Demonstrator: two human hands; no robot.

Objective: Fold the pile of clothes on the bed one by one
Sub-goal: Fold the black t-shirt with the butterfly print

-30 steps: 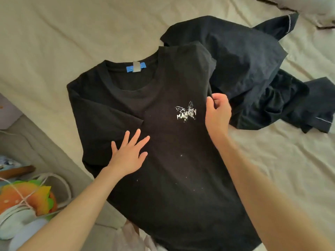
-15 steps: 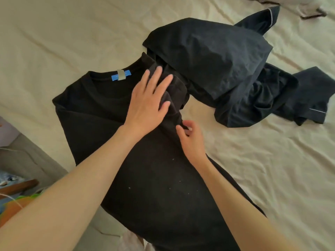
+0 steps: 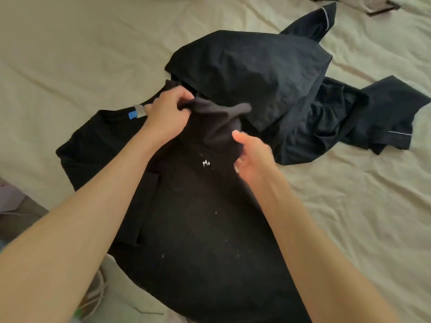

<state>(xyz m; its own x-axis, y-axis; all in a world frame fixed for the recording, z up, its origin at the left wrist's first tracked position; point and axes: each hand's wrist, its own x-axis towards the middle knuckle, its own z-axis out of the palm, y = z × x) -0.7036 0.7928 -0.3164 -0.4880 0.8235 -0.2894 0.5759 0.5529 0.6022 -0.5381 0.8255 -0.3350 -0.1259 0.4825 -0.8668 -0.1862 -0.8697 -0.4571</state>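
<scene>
A black T-shirt (image 3: 193,229) lies spread on the bed (image 3: 70,54), neck end away from the camera and its hem running off the near edge of the mattress. A blue neck label (image 3: 135,113) shows at the collar, and a scrap of white chest print (image 3: 206,162) peeks out below a bunched fold. The left hand (image 3: 166,115) has its fingers (image 3: 184,95) curled round the shirt's sleeve, lifting that cloth off the body of the shirt; its forearm crosses the shirt diagonally. The right hand (image 3: 253,157) sits at the shirt's right edge, thumb raised, but it is blurred and I cannot tell how its grip stands. Just beyond lies a heap of dark clothes (image 3: 268,85) with pale piping, touching the shirt's shoulder.
</scene>
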